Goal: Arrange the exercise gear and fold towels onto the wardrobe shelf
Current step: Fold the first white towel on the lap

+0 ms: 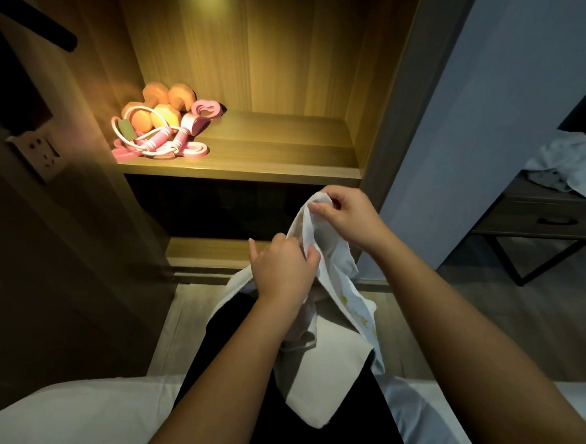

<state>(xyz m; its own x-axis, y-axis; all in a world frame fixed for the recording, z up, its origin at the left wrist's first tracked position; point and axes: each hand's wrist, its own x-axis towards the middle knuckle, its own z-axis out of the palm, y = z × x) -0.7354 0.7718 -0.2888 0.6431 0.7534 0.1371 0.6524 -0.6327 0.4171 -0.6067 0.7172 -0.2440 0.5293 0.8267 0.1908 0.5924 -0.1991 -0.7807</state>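
A power socket sits on the dark surface at the left, and it looks tilted in this wide view. Above it, a black bar runs slantwise across the upper left corner. At the right stands a pale blue-grey wall. Beyond it is a side table with thin dark legs and one drawer (its handle is dark and narrow). The floor under the table is wooden. White bedding lies along the bottom edge.

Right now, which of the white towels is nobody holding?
The crumpled towel on the side table at far right. The other towel hangs below the shelf, pinched by the left hand and right hand.
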